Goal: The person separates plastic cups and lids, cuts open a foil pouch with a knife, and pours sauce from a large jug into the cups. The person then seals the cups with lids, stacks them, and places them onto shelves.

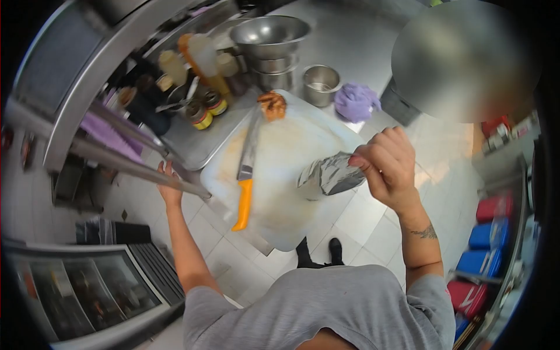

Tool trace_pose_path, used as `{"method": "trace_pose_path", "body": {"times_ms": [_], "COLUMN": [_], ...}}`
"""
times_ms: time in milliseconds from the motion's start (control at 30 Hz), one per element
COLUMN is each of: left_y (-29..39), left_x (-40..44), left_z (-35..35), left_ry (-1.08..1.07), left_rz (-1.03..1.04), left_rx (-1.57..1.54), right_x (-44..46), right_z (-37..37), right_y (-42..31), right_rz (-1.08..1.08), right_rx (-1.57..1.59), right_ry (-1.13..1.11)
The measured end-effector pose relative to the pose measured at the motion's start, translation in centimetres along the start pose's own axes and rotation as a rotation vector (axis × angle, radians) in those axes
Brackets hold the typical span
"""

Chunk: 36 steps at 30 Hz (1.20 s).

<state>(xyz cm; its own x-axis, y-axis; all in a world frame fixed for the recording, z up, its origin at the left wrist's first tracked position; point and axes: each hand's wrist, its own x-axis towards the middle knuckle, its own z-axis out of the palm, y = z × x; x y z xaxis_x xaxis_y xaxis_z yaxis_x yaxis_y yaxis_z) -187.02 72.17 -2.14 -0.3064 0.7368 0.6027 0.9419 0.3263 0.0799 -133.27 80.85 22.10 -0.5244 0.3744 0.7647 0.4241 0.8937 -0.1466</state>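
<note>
Here, one right hand (389, 166) grips one foil piece (338, 173).

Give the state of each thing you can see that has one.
Aluminum foil: crumpled, pinched in the right hand
Knife: lying flat on the cutting board
Cutting board: stained
Food piece: browned
Purple cloth: bunched up
Mixing bowl: upright
Small steel pot: upright, uncovered

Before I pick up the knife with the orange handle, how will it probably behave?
The knife should stay stiff, because its long blade looks like metal. It lies flat on the cutting board, so if pushed it would probably slide or turn, not roll.
</note>
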Motion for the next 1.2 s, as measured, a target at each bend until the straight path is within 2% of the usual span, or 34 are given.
{"method": "trace_pose_path", "body": {"times_ms": [67, 133, 200, 233, 267, 300, 333, 367, 433, 500, 567, 633, 700, 733, 800, 900, 967, 1067, 1200], "left_y": [-1.4, -9.5, -9.2, -8.2, -7.8, -5.0, -3.2, 1.4, 6.2, 17.1, 30.4, 42.1, 53.5, 58.4, 66.6, 74.1, 77.3, 82.1, 89.3], "left_x": [2.6, 1.7, -0.4, -0.6, -1.1, -1.2, -1.5, -1.5, -2.6, -3.6, -5.0, -7.5, -13.0, -16.4, -24.7, -36.8, -43.4, -50.4, -57.2], "left_z": [4.1, 8.2, 5.2, 3.7, 2.4, 0.2, -2.0, -5.8, -8.6, -13.3, -17.3, -21.0, -21.6, -22.5, -23.0, -28.7, -30.6, -34.6, -41.0], "left_ry": [0.094, -0.192, -0.120, -0.139, -0.162, -0.122, -0.112, 0.059, 0.373, 0.478, 0.320, -0.192, -0.338, -0.636, -0.729, -1.189, -1.363, -1.312, -1.422], "left_rz": [0.253, 0.305, 0.168, 0.127, -0.060, -0.434, -0.604, -0.783, -0.669, -0.437, -0.221, 0.035, 0.536, 0.564, 0.879, 1.174, 1.437, 1.601, 1.719], "left_rx": [0.038, -0.323, 0.242, 0.364, 0.512, 0.524, 0.315, 0.003, -0.197, -0.550, -1.028, -1.054, -1.133, -1.219, -1.179, -1.149, -1.188, -1.254, -1.344], "right_x": [-1.4, -3.8, -6.5, -8.2, -10.0, -11.8, -13.8, -15.7, -19.6, -23.8, -28.2, -32.3, -36.3, -38.3, -42.1, -47.4, -50.4, -54.6, -61.8], "right_z": [-2.3, -5.0, -8.5, -10.0, -11.4, -12.7, -13.9, -15.5, -18.8, -22.3, -25.8, -29.6, -33.2, -35.0, -38.0, -42.3, -44.9, -49.4, -56.5], "right_y": [-0.3, -0.9, -1.3, -1.5, -1.7, -2.1, -2.6, -3.1, -4.5, -6.3, -8.4, -10.8, -13.0, -14.2, -16.6, -19.9, -22.1, -24.6, -26.0], "right_rz": [0.057, 0.147, 0.225, 0.264, 0.303, 0.329, 0.352, 0.373, 0.412, 0.447, 0.484, 0.531, 0.610, 0.682, 0.806, 1.006, 1.149, 1.320, 1.491], "right_rx": [-0.091, -0.144, -0.203, -0.231, -0.260, -0.300, -0.341, -0.380, -0.467, -0.540, -0.613, -0.669, -0.752, -0.800, -0.886, -1.006, -1.051, -1.056, -1.013], "right_ry": [0.050, 0.064, 0.080, 0.090, 0.105, 0.118, 0.131, 0.138, 0.166, 0.176, 0.190, 0.241, 0.291, 0.288, 0.319, 0.349, 0.385, 0.582, 0.808]}}
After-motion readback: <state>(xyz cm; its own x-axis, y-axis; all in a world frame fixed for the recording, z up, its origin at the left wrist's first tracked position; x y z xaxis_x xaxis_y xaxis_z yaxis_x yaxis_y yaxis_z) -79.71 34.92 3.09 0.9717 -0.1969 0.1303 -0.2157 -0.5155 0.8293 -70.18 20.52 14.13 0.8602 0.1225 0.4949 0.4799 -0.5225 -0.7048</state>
